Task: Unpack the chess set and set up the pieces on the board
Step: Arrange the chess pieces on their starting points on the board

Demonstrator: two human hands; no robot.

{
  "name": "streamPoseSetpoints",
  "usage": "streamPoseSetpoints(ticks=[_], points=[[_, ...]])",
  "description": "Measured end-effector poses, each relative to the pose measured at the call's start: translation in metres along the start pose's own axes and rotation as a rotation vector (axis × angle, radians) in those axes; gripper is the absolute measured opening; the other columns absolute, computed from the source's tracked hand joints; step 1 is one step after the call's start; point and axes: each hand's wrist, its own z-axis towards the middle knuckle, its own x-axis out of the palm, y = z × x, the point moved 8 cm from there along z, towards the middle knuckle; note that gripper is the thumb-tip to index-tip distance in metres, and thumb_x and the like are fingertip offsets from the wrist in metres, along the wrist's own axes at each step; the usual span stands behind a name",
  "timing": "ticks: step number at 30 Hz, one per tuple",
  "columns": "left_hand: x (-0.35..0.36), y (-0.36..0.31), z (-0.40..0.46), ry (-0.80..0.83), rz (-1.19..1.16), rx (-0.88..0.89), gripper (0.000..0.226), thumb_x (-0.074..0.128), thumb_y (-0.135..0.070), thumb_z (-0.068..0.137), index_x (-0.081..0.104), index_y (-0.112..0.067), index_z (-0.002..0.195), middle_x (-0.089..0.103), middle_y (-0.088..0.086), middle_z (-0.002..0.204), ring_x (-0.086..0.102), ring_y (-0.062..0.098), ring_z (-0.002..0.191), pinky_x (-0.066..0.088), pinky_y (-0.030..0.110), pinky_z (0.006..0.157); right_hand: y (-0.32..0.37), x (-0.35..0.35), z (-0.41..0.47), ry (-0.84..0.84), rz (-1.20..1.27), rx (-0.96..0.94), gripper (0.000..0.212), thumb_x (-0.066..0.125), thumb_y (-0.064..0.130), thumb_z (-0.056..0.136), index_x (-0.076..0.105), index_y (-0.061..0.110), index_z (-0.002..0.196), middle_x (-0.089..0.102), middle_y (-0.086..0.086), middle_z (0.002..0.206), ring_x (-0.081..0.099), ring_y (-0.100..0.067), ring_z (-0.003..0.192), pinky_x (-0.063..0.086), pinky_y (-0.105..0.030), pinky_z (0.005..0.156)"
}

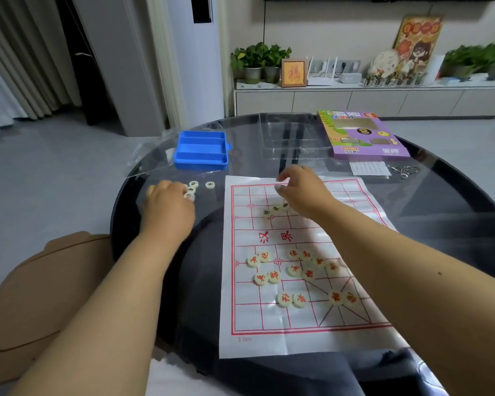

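Dark glass surface point(160, 281) carries the paper board point(269, 335) at centre frame, red pieces point(300, 270) heaped low on it. Left hand point(166, 207) curls its grip over green pieces point(193, 187) at centre left; right hand point(300, 190) pinches something unclear above the board's top. Best to set each disc squarely on a line crossing.

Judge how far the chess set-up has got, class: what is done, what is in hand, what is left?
Done: the paper board lies unfolded and the blue tray is emptied. In hand: the left hand gathers dark-lettered pieces off the board, while the right hand reaches over the far rows. Left: the red-lettered pieces lie scattered, not on starting points.
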Motion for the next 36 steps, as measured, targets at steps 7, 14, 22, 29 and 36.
streamPoseSetpoints(ticks=[7, 14, 22, 29, 36], points=[[0.013, 0.052, 0.006, 0.137, 0.029, 0.002, 0.045, 0.045, -0.022, 0.099, 0.043, -0.011, 0.142, 0.035, 0.013, 0.151, 0.029, 0.031, 0.139, 0.025, 0.04, 0.113, 0.09, 0.056, -0.002, 0.124, -0.144, -0.319, 0.033, 0.052, 0.018, 0.094, 0.055, 0.019, 0.127, 0.05, -0.002, 0.13, 0.053, -0.02, 0.112, 0.045, -0.031, 0.094], [0.029, 0.05, -0.002, 0.25, 0.198, 0.105, 0.047, 0.036, -0.031, 0.102, 0.033, -0.022, 0.148, 0.017, 0.004, 0.16, 0.012, 0.023, 0.147, 0.015, 0.043, 0.118, 0.131, 0.131, -0.014, 0.396, -0.414, -0.527, 0.06, 0.046, 0.009, 0.091, 0.03, 0.019, 0.148, 0.02, 0.0, 0.158, 0.025, -0.021, 0.142, 0.025, -0.033, 0.115], [0.025, 0.045, -0.015, 0.27, 0.166, 0.15, 0.045, 0.042, -0.033, 0.1, 0.043, -0.019, 0.143, 0.038, 0.002, 0.15, 0.035, 0.024, 0.137, 0.032, 0.038, 0.111, 0.131, 0.138, -0.028, 0.408, -0.493, -0.564, 0.061, 0.045, 0.01, 0.089, 0.031, 0.019, 0.148, 0.025, 0.002, 0.156, 0.029, -0.021, 0.14, 0.028, -0.033, 0.112], [0.01, 0.046, -0.016, 0.221, 0.151, 0.12, 0.043, 0.06, -0.035, 0.091, 0.056, -0.018, 0.13, 0.05, 0.007, 0.133, 0.047, 0.027, 0.123, 0.043, 0.038, 0.098, 0.139, 0.12, -0.033, 0.257, -0.338, -0.558, 0.045, 0.05, 0.014, 0.088, 0.051, 0.017, 0.133, 0.05, -0.004, 0.133, 0.045, -0.025, 0.122, 0.04, -0.038, 0.1], [0.009, 0.057, -0.004, 0.125, -0.03, 0.084, 0.034, 0.069, -0.029, 0.086, 0.066, -0.018, 0.118, 0.055, 0.009, 0.115, 0.049, 0.028, 0.112, 0.043, 0.037, 0.093, 0.139, 0.132, -0.009, 0.314, -0.299, -0.382, 0.052, 0.058, 0.03, 0.089, 0.044, 0.021, 0.139, 0.042, -0.008, 0.137, 0.041, -0.029, 0.126, 0.039, -0.039, 0.103]])
